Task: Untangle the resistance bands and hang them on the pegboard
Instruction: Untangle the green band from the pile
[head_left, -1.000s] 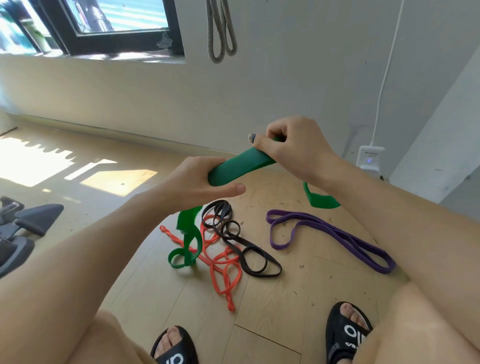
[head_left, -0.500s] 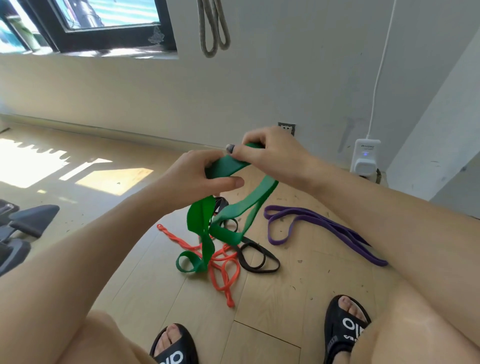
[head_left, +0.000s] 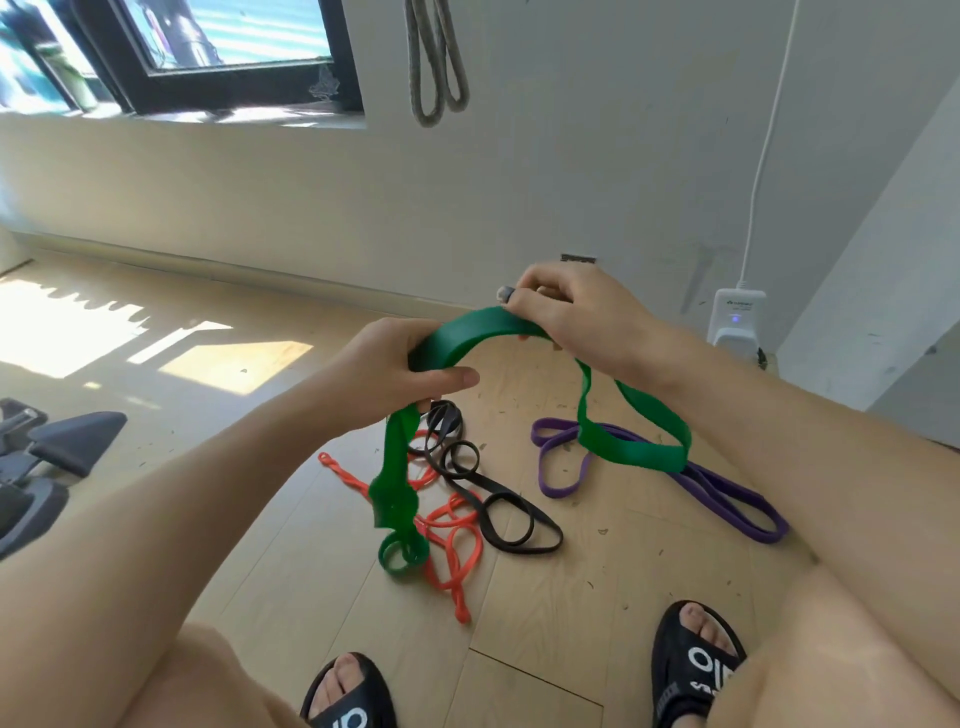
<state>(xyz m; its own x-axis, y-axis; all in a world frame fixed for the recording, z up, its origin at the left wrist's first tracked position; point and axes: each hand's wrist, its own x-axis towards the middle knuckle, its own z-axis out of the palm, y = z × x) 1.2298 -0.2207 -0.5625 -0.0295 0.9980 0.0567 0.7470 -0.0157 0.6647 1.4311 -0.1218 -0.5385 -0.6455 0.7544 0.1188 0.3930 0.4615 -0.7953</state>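
A wide green resistance band (head_left: 470, 335) arches between both hands above the wooden floor. My left hand (head_left: 387, 371) grips its left part; below that hand the band hangs down twisted, ending in a curl on the floor. My right hand (head_left: 566, 312) pinches its right part, from which a loop droops over the purple band (head_left: 727, 493). An orange band (head_left: 452, 540) and a black band (head_left: 488, 493) lie tangled together under the green one. A grey band (head_left: 434, 62) hangs on the wall above. No pegboard is visible.
A white power adapter (head_left: 736, 317) with a cable stands by the wall at right. Dark exercise equipment (head_left: 47, 457) sits at the left edge. My sandalled feet (head_left: 693, 670) are at the bottom. A window (head_left: 208, 47) is at upper left.
My hands have moved apart a little and the green band now arches between them. Its right loop has swung right and dropped over the purple band.
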